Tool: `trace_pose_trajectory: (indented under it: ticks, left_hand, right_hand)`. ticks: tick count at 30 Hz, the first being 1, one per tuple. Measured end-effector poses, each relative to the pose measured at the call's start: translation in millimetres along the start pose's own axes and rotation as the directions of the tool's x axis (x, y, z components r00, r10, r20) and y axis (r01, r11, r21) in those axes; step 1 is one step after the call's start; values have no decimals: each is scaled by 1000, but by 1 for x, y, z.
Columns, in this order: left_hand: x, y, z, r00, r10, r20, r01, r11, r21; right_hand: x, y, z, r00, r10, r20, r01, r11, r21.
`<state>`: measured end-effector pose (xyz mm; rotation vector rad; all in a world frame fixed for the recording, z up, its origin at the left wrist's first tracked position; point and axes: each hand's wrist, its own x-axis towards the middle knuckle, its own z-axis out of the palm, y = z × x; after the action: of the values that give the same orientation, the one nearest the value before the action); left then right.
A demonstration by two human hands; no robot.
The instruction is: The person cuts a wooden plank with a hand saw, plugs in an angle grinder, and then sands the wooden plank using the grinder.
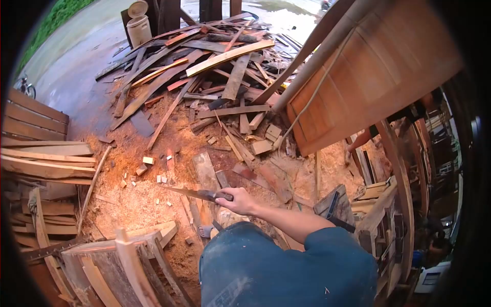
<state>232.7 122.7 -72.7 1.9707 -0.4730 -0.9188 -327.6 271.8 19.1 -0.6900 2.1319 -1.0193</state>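
Note:
My right hand (pixel 237 200) is closed around the dark handle of a handsaw (pixel 197 193). The saw's tapering blade points left, held in the air over the sawdust-covered ground. Below it a plank (pixel 205 171) lies on the ground, close to my bare foot (pixel 205 231). My left hand does not show; the teal shirt (pixel 286 266) fills the bottom middle.
A large heap of scrap boards (pixel 204 66) lies ahead. Stacked curved planks (pixel 48 161) stand at left, above a wooden bench (pixel 110 266) at lower left. A big wooden panel (pixel 378 66) leans in from upper right. Small offcuts (pixel 148 160) dot the sawdust.

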Motion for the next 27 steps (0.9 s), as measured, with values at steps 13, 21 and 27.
trace_pose_trajectory:
  ticks: [13,21,27]
  left_hand:
    - [-92,-45,-130,860,-180,-477,-107,851,-515]
    - [-179,5,-123,591,-159,-791,-500,697,-513]
    - [-213,7,-184,580,-8,-814,-583,694,-422]
  right_hand:
    - [94,-123,32,903,-158,400,327,857,-399]
    - [159,-46,46,870,-117,479,365,805,-467]
    - [155,-13,45,887,-204,415,369,852,-370]
